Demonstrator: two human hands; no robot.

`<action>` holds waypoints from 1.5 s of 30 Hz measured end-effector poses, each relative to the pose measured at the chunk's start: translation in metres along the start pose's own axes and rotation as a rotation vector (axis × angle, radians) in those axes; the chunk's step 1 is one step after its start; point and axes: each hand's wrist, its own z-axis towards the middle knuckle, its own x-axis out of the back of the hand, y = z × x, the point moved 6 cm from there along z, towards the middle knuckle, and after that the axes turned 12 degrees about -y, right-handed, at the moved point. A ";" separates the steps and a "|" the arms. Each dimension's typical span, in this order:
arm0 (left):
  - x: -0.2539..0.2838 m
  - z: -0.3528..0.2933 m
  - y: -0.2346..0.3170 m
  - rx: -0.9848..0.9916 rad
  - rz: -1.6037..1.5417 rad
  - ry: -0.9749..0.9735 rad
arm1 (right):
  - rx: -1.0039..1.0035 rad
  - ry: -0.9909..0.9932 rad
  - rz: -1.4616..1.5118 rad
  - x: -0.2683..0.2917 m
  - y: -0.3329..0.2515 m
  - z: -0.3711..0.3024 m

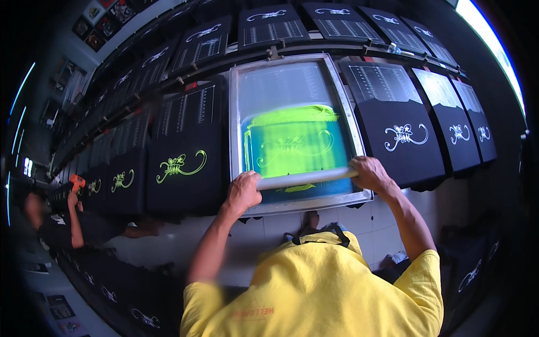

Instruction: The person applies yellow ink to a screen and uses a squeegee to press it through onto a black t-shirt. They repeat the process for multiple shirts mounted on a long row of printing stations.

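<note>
Both my hands are closed round the ends of a long pale squeegee (pixel 303 178), which lies crosswise over the near part of a screen printing frame (pixel 235 123). My left hand (pixel 245 190) grips its left end and my right hand (pixel 369 173) its right end. Bright yellow-green ink (pixel 292 147) coats the mesh beyond the squeegee, with a thicker ridge along its far edge. A curled design shows faintly through the ink. The blade's lower edge is hidden under the handle.
Left of the frame lies a black shirt (pixel 182 143) with a yellow-green print; on the right, a black shirt (pixel 401 129) bears a white one. More shirts on boards line the far rows. At left, another person (pixel 67 224) holds an orange tool (pixel 77 182).
</note>
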 end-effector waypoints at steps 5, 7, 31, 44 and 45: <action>0.011 0.003 -0.007 -0.026 -0.069 0.115 | 0.035 0.119 -0.027 0.020 -0.012 0.004; 0.009 -0.005 -0.003 -0.023 -0.050 0.123 | 0.060 0.164 -0.031 0.015 -0.014 -0.006; 0.029 0.114 -0.063 -0.090 0.044 0.287 | 0.024 0.154 -0.129 0.017 0.060 0.125; 0.017 0.018 -0.020 -0.084 0.044 0.284 | 0.117 0.259 -0.070 0.004 0.005 0.028; 0.008 0.000 -0.013 -0.092 0.057 0.284 | 0.089 0.227 -0.041 -0.005 -0.004 0.010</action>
